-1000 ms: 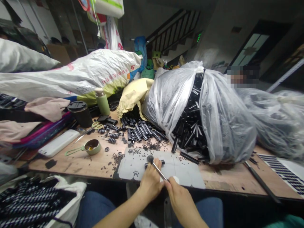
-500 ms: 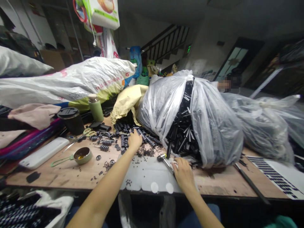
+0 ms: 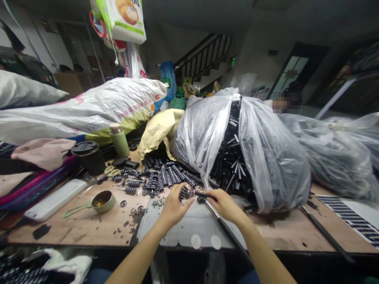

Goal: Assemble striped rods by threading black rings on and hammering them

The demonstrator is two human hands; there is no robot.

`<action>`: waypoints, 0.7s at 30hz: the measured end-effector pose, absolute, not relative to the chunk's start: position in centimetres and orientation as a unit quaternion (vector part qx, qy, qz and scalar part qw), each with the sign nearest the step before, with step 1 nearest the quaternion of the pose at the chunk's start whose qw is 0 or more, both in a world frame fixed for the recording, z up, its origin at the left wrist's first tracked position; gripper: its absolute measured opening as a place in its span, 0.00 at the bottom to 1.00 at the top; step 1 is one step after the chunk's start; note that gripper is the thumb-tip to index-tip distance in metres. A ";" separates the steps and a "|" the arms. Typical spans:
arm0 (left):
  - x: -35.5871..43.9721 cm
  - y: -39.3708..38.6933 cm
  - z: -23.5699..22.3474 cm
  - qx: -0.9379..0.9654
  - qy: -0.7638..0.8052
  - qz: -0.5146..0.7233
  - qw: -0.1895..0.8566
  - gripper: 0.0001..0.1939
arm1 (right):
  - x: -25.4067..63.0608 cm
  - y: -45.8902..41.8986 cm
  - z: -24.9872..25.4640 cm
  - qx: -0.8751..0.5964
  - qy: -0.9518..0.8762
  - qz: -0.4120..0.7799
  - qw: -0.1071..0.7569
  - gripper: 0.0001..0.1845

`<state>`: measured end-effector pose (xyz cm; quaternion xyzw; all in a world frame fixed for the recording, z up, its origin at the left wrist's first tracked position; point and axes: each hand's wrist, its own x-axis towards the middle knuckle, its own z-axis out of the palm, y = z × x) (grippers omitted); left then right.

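Observation:
My left hand (image 3: 174, 205) is above the grey-white mat (image 3: 189, 221), fingers curled round a short black-and-white ridged cylinder (image 3: 183, 193). Facing it, my right hand (image 3: 226, 205) grips a slim black tube-like piece (image 3: 204, 195), its tip pointing left toward the cylinder. Below the right hand lies a hammer-like tool (image 3: 217, 217) with a metal shaft and a long black grip reaching past the front edge. Behind my left hand, several similar ridged cylinders (image 3: 168, 175) lie in a pile. Small dark bits (image 3: 158, 202) are scattered beside them.
A big clear plastic bag (image 3: 269, 157) of black tubes bulges at the right. Further left stand a metal cup (image 3: 103, 202), a green bottle (image 3: 119, 142), a black lidded cup (image 3: 88, 157) and scissors (image 3: 111, 171). A dark bar (image 3: 322, 232) overhangs the right front edge.
My left hand has come back from the pile toward me with a ridged cylinder. My right hand has taken hold of a black tube-like piece; the hammer-like tool's long grip now shows.

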<state>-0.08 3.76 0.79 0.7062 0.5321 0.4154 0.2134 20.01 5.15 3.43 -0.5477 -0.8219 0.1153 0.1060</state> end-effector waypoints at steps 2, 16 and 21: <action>0.4 2.2 1.1 0.763 0.448 0.369 0.283 0.13 | 19.7 4.1 4.7 -0.423 -0.873 0.224 0.088 0.10; -0.1 0.3 -0.5 0.369 0.471 0.506 0.621 0.22 | 16.4 -0.6 -2.5 -0.486 -0.803 0.204 0.278 0.56; -0.4 -0.1 -0.5 0.337 0.473 0.498 0.644 0.27 | 20.7 -0.8 -3.4 -0.534 -0.754 0.220 0.313 0.50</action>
